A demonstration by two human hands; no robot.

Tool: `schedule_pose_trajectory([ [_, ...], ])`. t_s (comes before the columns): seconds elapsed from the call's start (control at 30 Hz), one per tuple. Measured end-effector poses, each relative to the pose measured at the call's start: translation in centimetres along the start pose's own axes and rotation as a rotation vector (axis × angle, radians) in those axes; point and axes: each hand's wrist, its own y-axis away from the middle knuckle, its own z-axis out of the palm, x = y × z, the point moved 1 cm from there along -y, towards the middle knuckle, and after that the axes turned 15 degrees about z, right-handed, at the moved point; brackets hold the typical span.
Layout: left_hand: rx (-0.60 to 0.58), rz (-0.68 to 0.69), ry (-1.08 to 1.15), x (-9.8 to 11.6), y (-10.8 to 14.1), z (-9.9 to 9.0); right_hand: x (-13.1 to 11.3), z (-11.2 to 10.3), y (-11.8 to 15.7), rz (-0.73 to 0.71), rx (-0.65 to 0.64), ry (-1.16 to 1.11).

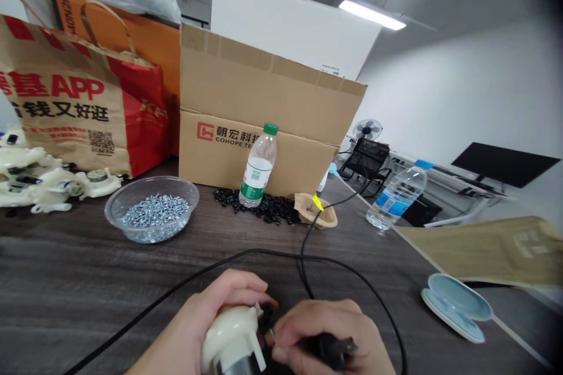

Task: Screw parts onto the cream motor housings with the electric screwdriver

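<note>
My left hand [211,310] is wrapped round a cream plastic housing [233,331] with a grey, motor-like cylinder at its lower end. A small black part [265,312] sits by the housing's side, near my left fingertips. Close to it, my right hand [328,331] pinches a small silvery screw [272,335] between thumb and forefinger, its tip towards the housing. Under the curled fingers of that same hand is a black tool [331,350], partly hidden, whose exact kind I cannot make out. A black cable [303,258] runs down behind the right hand.
A clear bowl of screws [153,217] stands left, beside several cream housings [48,181]. Black small parts [272,211] lie round a green-capped bottle [259,170], before a cardboard box [264,94]. Rightward are a pulp tray [328,220], a blue-capped bottle [396,196] and an open case [457,307].
</note>
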Motion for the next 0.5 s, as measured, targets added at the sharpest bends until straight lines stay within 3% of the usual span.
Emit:
schedule_pose_trajectory([
  [0.23,0.018,-0.054,-0.037,0.7,-0.5,0.1,0.4,0.3,0.0,-0.003,0.002,-0.049],
  [0.5,-0.009,-0.064,-0.037,-0.5,-0.1,0.1,0.4,0.2,-0.2,0.024,-0.055,-0.050],
])
